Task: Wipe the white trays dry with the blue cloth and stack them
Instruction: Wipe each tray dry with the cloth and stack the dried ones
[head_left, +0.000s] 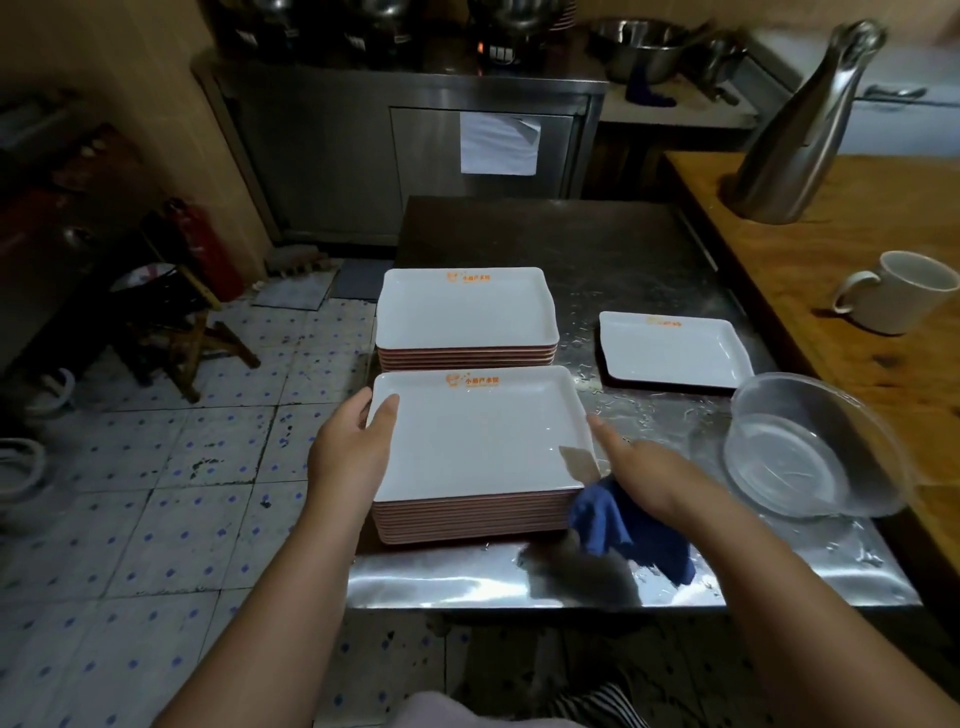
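1. Hands: apart, one at each short side of near tray stack (475, 499).
2. L hand (348, 447): grips left edge of top tray (472, 431); thumb on rim, fingers curled under.
3. R hand (639, 467): index finger extended along tray's right edge; blue cloth (623, 525) held under palm, hanging at stack's front-right corner.
4. Far stack (467, 317): directly behind near stack, on steel table (649, 249).
5. Single tray (672, 351): well to the right, apart from both stacks.
6. Clear bowl (810, 447): tilted, right of R hand; white mug (898, 291) on wood counter (831, 249).
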